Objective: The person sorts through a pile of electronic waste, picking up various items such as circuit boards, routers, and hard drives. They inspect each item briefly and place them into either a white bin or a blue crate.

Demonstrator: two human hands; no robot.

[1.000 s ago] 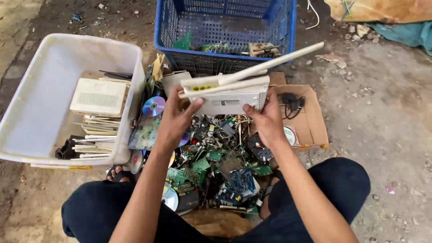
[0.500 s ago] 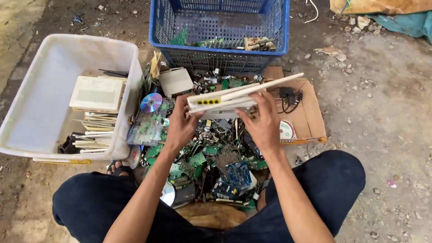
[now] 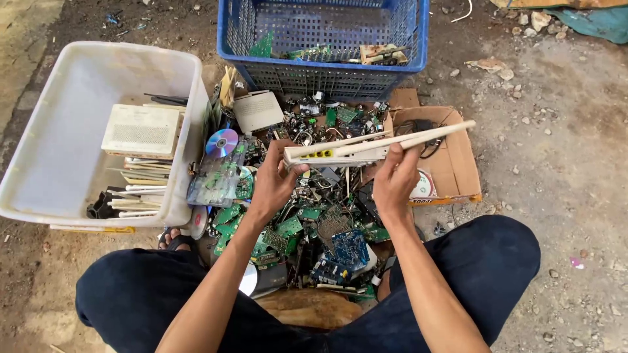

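Both hands, left (image 3: pixel 273 184) and right (image 3: pixel 394 183), are pinching a white router (image 3: pixel 347 151) edge-on above the circuit boards (image 3: pixel 307 225), 2 antennas (image 3: pixel 418 136) folded alongside, presumably for inspection.

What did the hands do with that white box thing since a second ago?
Both hands, left hand and right hand, kept hold of the white router and tipped it from nearly flat to edge-on, so its yellow sockets face the camera. The white tub, blue crate and circuit boards stayed put.
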